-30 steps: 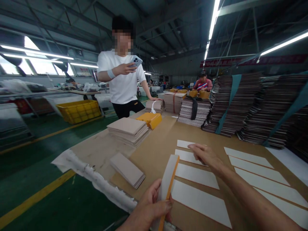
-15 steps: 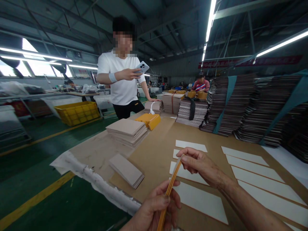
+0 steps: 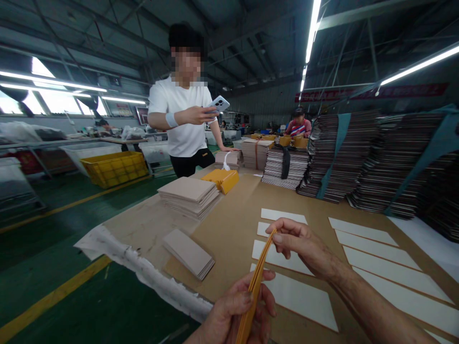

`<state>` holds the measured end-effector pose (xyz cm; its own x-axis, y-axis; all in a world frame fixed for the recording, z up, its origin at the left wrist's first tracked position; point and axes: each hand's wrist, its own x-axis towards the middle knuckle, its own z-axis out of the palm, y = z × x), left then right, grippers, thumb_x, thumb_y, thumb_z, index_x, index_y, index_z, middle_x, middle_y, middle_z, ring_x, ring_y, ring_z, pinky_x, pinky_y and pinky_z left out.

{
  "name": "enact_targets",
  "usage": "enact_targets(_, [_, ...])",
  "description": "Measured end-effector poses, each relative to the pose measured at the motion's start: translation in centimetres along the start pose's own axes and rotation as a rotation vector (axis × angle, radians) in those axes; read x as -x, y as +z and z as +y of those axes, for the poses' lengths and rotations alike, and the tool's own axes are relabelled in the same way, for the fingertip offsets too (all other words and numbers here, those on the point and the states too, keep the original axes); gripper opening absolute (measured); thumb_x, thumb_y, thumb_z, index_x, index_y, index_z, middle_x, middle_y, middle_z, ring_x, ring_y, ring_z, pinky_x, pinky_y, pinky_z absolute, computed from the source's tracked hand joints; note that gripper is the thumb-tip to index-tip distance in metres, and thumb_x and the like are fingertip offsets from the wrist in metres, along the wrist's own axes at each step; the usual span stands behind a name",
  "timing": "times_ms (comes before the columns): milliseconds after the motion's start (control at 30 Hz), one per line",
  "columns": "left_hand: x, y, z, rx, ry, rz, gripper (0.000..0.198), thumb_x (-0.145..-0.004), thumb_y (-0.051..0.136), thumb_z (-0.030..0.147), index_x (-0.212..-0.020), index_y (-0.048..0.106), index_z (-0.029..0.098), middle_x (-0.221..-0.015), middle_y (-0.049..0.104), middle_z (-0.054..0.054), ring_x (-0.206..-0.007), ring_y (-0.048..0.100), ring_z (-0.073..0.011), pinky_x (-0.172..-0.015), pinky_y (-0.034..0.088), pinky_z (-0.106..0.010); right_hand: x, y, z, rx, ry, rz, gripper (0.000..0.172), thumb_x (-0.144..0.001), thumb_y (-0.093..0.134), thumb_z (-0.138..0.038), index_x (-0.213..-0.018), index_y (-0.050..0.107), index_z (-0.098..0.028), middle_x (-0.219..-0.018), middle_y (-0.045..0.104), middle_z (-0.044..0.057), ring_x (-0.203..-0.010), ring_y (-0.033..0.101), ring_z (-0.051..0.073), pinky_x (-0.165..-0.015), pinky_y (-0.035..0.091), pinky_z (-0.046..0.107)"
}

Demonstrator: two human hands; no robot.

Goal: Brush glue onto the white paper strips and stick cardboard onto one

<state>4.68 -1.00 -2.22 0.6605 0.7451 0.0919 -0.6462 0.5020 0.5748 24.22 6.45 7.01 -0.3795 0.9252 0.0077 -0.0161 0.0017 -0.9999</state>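
My left hand (image 3: pixel 242 306) is closed round the lower part of a thin stack of orange-yellow sheets (image 3: pixel 259 272), held on edge. Their material I cannot make out. At the upper end, the thumb and fingers of my right hand (image 3: pixel 296 241) pinch the same stack. Below the hands, white rectangular pieces with orange edges lie on the brown table covering (image 3: pixel 247 205). One column of these white pieces (image 3: pixel 301 296) is partly hidden by my hands; another column of white pieces (image 3: pixel 380 253) lies to the right.
Grey boards (image 3: pixel 188 253) lie left of my hands, with a taller grey board stack (image 3: pixel 188 191) behind. Beyond is an orange-yellow bundle (image 3: pixel 222 179). Tall strapped stacks (image 3: pixel 344 153) line the far right. A person (image 3: pixel 184 114) holding a phone (image 3: pixel 220 103) leans on the table's far left.
The sheets have turned slightly: their orange face shows more and the pale strip near the top no longer shows. Both hands keep their hold. The person with the phone has shifted slightly right.
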Motion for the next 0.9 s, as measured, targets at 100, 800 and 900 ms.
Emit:
enact_targets(100, [0.0,-0.1,-0.1,-0.004,-0.010,-0.003,0.052,-0.083,0.064,0.035,-0.131,0.055,0.016,-0.095,0.063,-0.007,-0.056,0.062,-0.0087,-0.040,0.034,-0.014,0.1,-0.1,0.0,0.000,-0.011,-0.013,0.027,-0.077,0.074,-0.039,-0.093,0.068,-0.018,-0.068,0.058,-0.002,-0.058,0.048,0.010,-0.052,0.037,0.022])
enact_targets(800, [-0.5,1.2,-0.3,-0.122,-0.037,0.067,0.058,-0.073,0.077,0.037,-0.125,0.062,0.016,-0.087,0.066,-0.005,-0.062,0.062,-0.0130,-0.066,0.050,-0.025,1.6,-0.1,0.1,0.163,0.241,0.165,0.028,-0.056,0.054,-0.033,-0.081,0.061,-0.022,-0.059,0.053,-0.004,-0.051,0.040,0.012,-0.048,0.029,0.025])
enact_targets(900, [-0.1,0.9,0.5,-0.220,-0.048,0.099,0.062,-0.075,0.075,0.045,-0.128,0.059,0.017,-0.091,0.067,-0.006,-0.073,0.066,-0.0173,-0.072,0.052,-0.027,2.3,-2.1,0.9,0.175,0.280,0.256,0.043,-0.054,0.054,-0.032,-0.093,0.067,-0.020,-0.056,0.051,-0.005,-0.051,0.038,0.011,-0.046,0.026,0.023])
